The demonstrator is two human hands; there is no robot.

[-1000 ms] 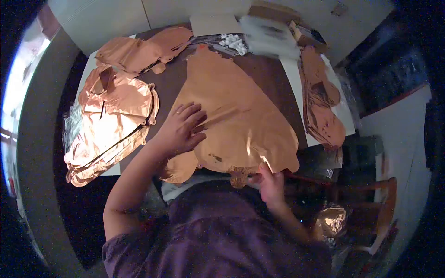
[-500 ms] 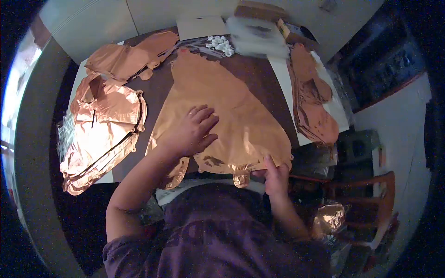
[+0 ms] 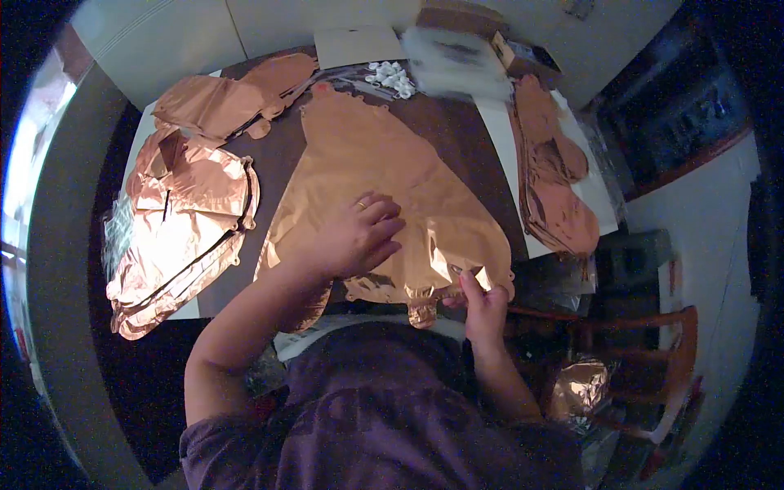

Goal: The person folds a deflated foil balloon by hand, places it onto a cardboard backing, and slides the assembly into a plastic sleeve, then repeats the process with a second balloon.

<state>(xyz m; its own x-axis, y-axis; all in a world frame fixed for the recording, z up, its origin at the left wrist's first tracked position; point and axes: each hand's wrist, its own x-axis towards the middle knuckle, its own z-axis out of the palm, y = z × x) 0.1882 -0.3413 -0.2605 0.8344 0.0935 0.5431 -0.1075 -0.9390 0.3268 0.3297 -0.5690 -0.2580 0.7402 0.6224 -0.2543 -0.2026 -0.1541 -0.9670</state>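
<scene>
A large, flat copper-coloured foil balloon [image 3: 367, 155] lies across the middle of the table, its narrow end pointing away from me. My left hand [image 3: 366, 237], with a ring on one finger, rests on the foil; its fingers are slightly bent and hold nothing. At the near right edge my right hand [image 3: 483, 309] pinches the foil between thumb and fingers, and the surface creases brightly beside the thumb. A small foil tab [image 3: 421, 314] hangs over the near edge, to the left of that hand.
More flat foil balloons lie in stacks at the left [image 3: 184, 229], the back left [image 3: 220, 102] and the right [image 3: 555, 188]. Small white pieces [image 3: 392, 79] and a clear plastic bag [image 3: 453, 61] sit at the back. A wooden chair [image 3: 678, 351] stands at lower right.
My left hand has slid a little to the right across the foil. My right hand still grips the near edge, where the foil is now bent up into bright creases.
</scene>
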